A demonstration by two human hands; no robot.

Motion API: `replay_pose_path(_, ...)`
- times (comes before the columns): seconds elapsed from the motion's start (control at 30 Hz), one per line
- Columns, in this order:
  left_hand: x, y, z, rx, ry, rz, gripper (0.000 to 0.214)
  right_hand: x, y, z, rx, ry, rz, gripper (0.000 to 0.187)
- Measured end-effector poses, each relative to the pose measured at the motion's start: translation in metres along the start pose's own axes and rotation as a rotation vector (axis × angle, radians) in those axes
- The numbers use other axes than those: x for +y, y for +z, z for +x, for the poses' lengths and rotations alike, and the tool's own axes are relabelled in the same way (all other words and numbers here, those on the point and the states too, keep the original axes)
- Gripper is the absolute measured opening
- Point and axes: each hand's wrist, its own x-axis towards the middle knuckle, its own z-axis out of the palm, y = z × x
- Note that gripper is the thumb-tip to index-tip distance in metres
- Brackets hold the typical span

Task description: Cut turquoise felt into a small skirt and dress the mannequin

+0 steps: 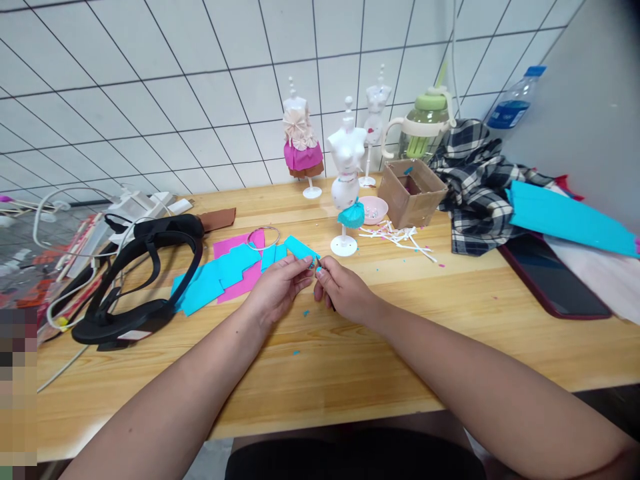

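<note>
My left hand is closed, its thumb and fingers pinching a bright blue strip that looks like cloth or thin paper. Close beside it my right hand is closed round a thin dark tool; most of it is hidden in the fingers, so its kind cannot be made out. The two sets of fingertips almost meet at the strip's near end. Just behind them stands a white mini dress form with a gathered blue piece round its lower part. To the left, cut blue pieces overlap a magenta sheet.
Behind stand a dressed form, another white form, a pink dish, a cardboard box and a green-lidded jug. White scraps lie nearby. A black headset sits left; a phone and plaid cloth lie right.
</note>
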Motion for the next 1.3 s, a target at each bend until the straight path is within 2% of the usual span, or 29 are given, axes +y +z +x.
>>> replay_pose_path(0.3,-0.002,-0.001,0.001,0.022,-0.003,-0.015,0.024,0.001,0.0,0.0,0.016,0.004,-0.016,0.019)
replay_pose_path(0.43,0.001,-0.006,0.004,0.041,0.009,-0.021,0.024,-0.001,-0.003,0.0,-0.02,0.037,-0.037,0.02)
replay_pose_path(0.53,0.008,-0.013,0.007,0.082,0.028,0.036,0.026,-0.005,-0.014,-0.001,-0.029,0.083,-0.12,0.03)
replay_pose_path(0.67,0.015,-0.018,0.009,0.088,-0.03,0.157,0.027,-0.011,-0.032,-0.002,0.035,0.122,-0.357,0.042)
replay_pose_path(0.87,0.014,-0.014,0.005,0.017,-0.038,0.304,0.026,-0.018,-0.037,-0.003,-0.042,0.128,-0.472,0.04)
replay_pose_path(1.3,0.013,-0.022,0.007,-0.164,-0.065,0.391,0.025,-0.015,-0.033,-0.001,-0.082,0.125,-0.401,0.043)
